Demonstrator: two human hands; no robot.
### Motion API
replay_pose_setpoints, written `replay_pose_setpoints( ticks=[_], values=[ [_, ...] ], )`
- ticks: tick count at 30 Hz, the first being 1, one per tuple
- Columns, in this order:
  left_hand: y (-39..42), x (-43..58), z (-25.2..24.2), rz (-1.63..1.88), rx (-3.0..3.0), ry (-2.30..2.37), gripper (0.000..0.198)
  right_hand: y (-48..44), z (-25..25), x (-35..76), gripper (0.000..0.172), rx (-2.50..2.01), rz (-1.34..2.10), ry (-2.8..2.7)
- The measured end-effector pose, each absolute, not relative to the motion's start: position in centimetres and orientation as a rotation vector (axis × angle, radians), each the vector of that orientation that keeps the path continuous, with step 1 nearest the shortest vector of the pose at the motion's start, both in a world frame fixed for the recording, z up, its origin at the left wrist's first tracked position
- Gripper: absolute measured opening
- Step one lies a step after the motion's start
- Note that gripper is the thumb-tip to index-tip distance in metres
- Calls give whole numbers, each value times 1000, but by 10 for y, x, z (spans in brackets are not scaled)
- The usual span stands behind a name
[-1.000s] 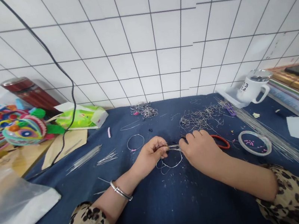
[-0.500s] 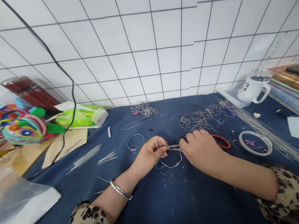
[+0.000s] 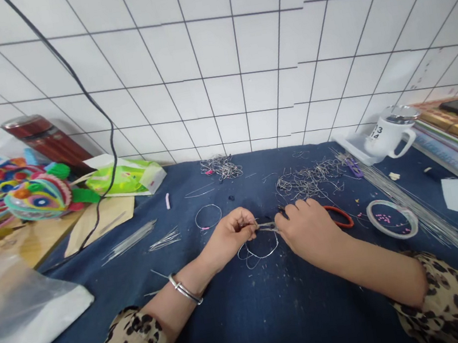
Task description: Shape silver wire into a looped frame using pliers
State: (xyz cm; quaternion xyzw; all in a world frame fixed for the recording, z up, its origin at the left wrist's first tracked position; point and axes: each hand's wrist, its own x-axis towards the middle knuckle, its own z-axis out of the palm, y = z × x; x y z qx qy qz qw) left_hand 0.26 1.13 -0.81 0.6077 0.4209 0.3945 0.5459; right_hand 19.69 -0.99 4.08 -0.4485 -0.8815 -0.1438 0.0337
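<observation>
Head view: toward the right edge of the surface (image 3: 252,318), a clear bowl (image 3: 401,237) holds a few pink beads (image 3: 384,219). Near the far right corner stands a lidded mug (image 3: 386,138), its contents hidden. By the left edge lies a cloudy bag (image 3: 11,304); whether the white stuff there is inside it, I cannot tell. Hands, pliers (image 3: 269,226) and wire (image 3: 264,256) keep nearly the same place as half a second ago. Mid-surface, the pliers run left to right, tips pointing left, with the looped wire just below. The left hand (image 3: 238,232) pinches wire at the tips, fingers together; the right hand (image 3: 307,228) is closed round the pliers.
</observation>
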Motion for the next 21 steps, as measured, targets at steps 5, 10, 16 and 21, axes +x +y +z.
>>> replay_pose_setpoints(
  ticks=[5,10,16,21],
  values=[
    [11,2,-9,934,1436,1009,6,-9,39,197,16,-1377,-447,-2704],
    [12,2,-11,936,1445,1013,5,-9,39,196,17,-1387,-464,-2687],
    [13,2,-13,928,1485,1014,6,-11,40,195,18,-1407,-472,-2709],
    [13,1,-13,905,1539,1005,5,-9,43,197,15,-1413,-354,-2768]
  ],
)
